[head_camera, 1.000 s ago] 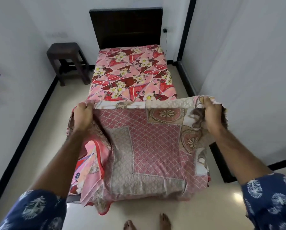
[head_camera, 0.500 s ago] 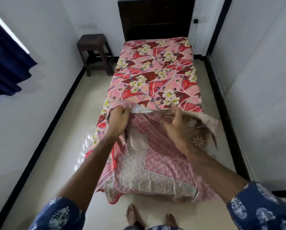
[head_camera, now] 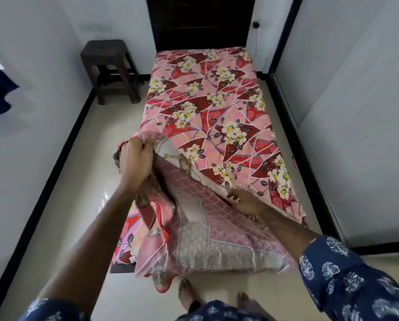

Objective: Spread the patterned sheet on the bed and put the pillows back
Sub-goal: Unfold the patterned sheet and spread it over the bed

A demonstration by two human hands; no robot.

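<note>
Head view: left hand (head_camera: 137, 162) clenches a bunched edge of the sheet (head_camera: 217, 117) at the bed's (head_camera: 122, 268) near left. Right hand (head_camera: 246, 201) slips under the fold, fingers hidden, grasp unclear. Sheet covers the far part. No pillows visible. Risk: uneven pull skews sheet.

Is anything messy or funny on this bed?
Yes. At the foot, the floral sheet is lifted and bunched in the left hand, baring the pink lattice cloth underneath. The right hand reaches under the raised edge. No pillows show.
</note>
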